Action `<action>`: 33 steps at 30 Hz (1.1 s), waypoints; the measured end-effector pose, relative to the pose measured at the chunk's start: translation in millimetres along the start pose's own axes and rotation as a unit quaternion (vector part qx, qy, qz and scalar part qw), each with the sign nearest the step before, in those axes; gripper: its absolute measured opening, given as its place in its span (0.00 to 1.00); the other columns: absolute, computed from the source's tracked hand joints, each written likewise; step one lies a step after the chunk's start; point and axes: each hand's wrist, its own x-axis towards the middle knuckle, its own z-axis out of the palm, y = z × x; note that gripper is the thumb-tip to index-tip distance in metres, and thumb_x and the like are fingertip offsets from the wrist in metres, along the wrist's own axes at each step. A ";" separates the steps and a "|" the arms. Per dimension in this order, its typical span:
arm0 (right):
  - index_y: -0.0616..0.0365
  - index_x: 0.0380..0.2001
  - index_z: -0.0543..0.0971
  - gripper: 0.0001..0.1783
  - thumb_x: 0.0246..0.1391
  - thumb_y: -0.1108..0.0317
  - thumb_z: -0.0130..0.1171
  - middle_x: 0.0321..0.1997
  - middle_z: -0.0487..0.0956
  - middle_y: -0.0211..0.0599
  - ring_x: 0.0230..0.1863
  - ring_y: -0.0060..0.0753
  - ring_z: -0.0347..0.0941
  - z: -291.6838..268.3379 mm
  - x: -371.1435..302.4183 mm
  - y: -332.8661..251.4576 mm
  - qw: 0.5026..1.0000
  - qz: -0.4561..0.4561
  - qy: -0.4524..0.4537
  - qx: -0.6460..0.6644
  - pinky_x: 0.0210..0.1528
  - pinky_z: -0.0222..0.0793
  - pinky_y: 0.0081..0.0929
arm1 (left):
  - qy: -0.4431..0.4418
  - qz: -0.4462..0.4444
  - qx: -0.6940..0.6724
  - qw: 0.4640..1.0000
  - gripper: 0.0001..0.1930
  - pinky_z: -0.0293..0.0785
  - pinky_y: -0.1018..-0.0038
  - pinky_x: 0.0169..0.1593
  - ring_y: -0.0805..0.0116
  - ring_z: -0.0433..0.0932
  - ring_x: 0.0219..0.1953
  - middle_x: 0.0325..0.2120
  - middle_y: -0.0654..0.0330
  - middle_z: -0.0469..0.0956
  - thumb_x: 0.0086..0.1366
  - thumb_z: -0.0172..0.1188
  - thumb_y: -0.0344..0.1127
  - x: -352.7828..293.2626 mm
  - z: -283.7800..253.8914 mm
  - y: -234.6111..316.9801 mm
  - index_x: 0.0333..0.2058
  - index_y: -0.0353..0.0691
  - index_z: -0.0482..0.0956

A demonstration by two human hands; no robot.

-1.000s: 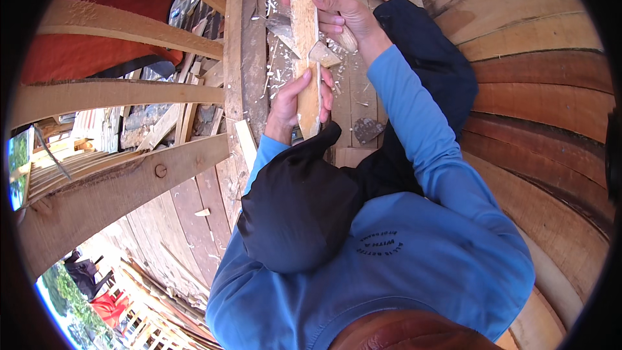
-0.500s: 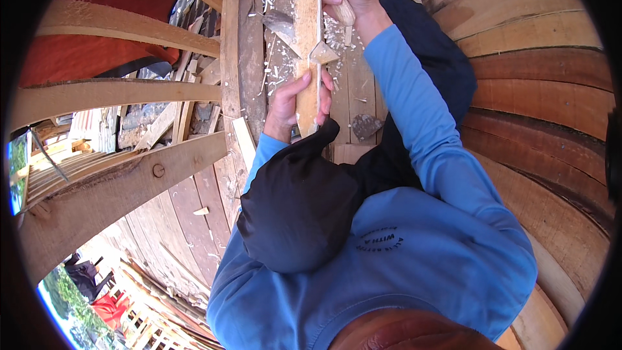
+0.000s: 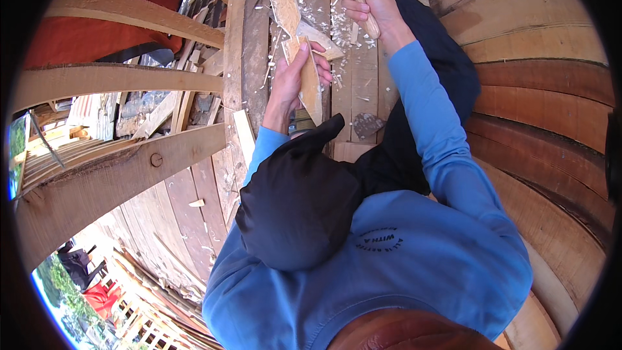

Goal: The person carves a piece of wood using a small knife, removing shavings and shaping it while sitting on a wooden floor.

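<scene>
My left hand is wrapped round the lower part of a long, pale carved wooden piece with a narrow waist. Its far end slants to the upper left. Under the waist shows a pale pointed piece of wood; whether the two are joined, I cannot tell. To the right, apart from the carving, my right hand grips the wooden handle of a knife. A bit of its dark blade shows at the upper picture edge.
Wood shavings lie scattered over the plank floor. A dark stone-like lump sits near my leg. Curved planks wall the right side. Thick wooden beams with gaps between them stand at left, a red sheet beyond.
The carved piece has turned, its far end swinging left. My right hand has moved from beside its far end to the right with the knife.
</scene>
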 end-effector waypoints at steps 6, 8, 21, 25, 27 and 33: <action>0.29 0.78 0.52 0.39 0.71 0.72 0.50 0.26 0.72 0.33 0.15 0.18 0.59 -3.3 -37.6 9.4 0.996 0.041 0.070 -0.030 0.15 0.56 0.19 | 0.048 0.024 -0.030 0.998 0.14 0.83 0.70 0.35 0.67 0.81 0.30 0.27 0.62 0.75 0.78 0.54 0.43 19.4 -29.5 -20.8 0.45 0.35 0.74; 0.30 0.78 0.52 0.39 0.71 0.72 0.50 0.26 0.72 0.34 0.15 0.18 0.59 -11.5 -48.0 14.5 0.995 0.050 0.078 -0.028 0.14 0.56 0.19 | 0.065 0.023 -0.050 0.996 0.12 0.84 0.69 0.33 0.67 0.82 0.27 0.25 0.62 0.75 0.76 0.59 0.41 27.4 -39.0 -31.0 0.43 0.35 0.75; 0.31 0.78 0.54 0.36 0.72 0.70 0.48 0.24 0.71 0.32 0.14 0.19 0.58 -32.2 -73.1 29.7 0.977 0.094 0.149 -0.120 0.14 0.57 0.22 | 0.108 0.007 -0.048 0.993 0.11 0.80 0.70 0.31 0.69 0.78 0.25 0.25 0.62 0.75 0.72 0.63 0.38 33.5 -51.8 -44.7 0.40 0.37 0.74; 0.29 0.76 0.60 0.32 0.73 0.66 0.50 0.20 0.67 0.27 0.13 0.16 0.57 0.7 -75.6 31.1 0.938 0.112 0.158 -0.287 0.13 0.55 0.21 | 0.107 0.003 0.016 0.994 0.11 0.76 0.73 0.28 0.72 0.76 0.24 0.24 0.64 0.75 0.73 0.62 0.39 32.0 -51.2 -43.6 0.38 0.37 0.75; 0.29 0.75 0.63 0.30 0.73 0.65 0.51 0.18 0.65 0.24 0.13 0.15 0.58 8.0 -75.1 35.1 0.915 0.095 0.140 -0.367 0.13 0.56 0.21 | 0.109 -0.011 0.055 0.993 0.11 0.71 0.76 0.26 0.75 0.72 0.22 0.23 0.65 0.73 0.74 0.60 0.39 33.1 -51.6 -44.4 0.35 0.38 0.74; 0.24 0.68 0.73 0.26 0.69 0.61 0.53 0.21 0.75 0.34 0.17 0.23 0.69 11.9 -63.7 53.8 0.812 -0.105 0.071 -0.570 0.23 0.69 0.32 | 0.080 -0.053 0.106 0.990 0.11 0.59 0.79 0.25 0.80 0.62 0.21 0.21 0.72 0.63 0.77 0.54 0.39 25.8 -39.5 -30.4 0.32 0.45 0.69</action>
